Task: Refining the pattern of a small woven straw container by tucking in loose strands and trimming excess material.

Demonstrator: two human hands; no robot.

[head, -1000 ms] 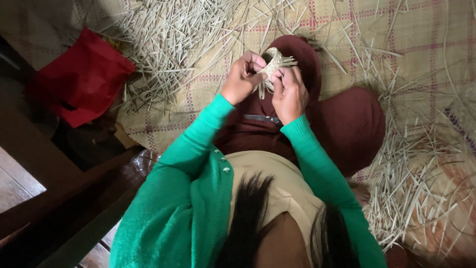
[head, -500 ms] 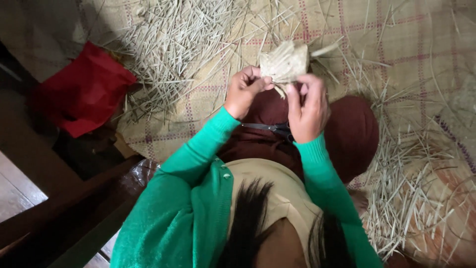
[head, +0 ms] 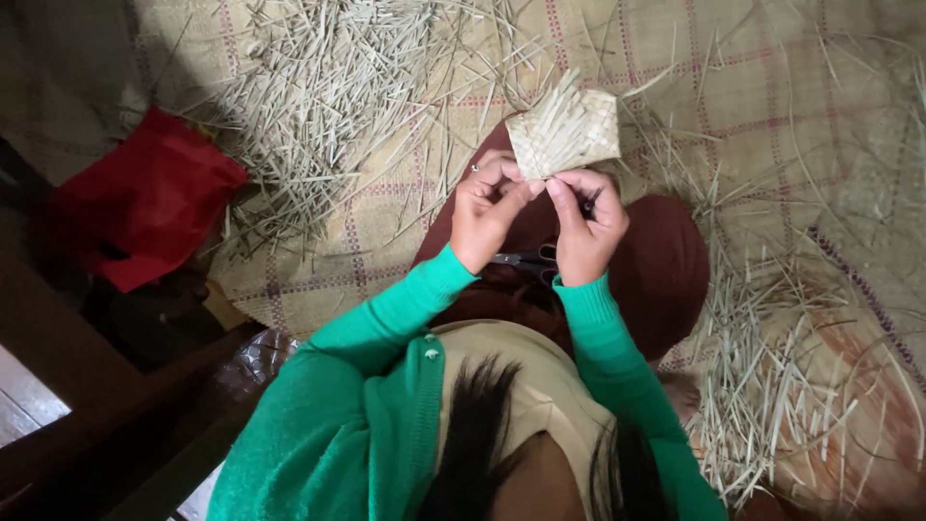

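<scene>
A small woven straw pouch (head: 564, 133), pale and diamond-shaped with loose strand ends, is held up over my lap. My left hand (head: 487, 214) pinches its lower edge from the left. My right hand (head: 585, 224) pinches the same edge from the right, fingertips almost meeting. Both arms wear green sleeves. A pair of scissors (head: 526, 260) lies on my dark red skirt (head: 666, 270), just below the hands.
A checked woven mat (head: 733, 87) covers the floor. Heaps of cut straw pieces lie at the upper left (head: 328, 87) and at the right (head: 772, 376). A red bag (head: 145, 198) sits at the left, beside dark wooden boards (head: 87, 386).
The woven pouch has turned from edge-on to its flat face and risen away from my lap. Both hands have shifted to its lower edge.
</scene>
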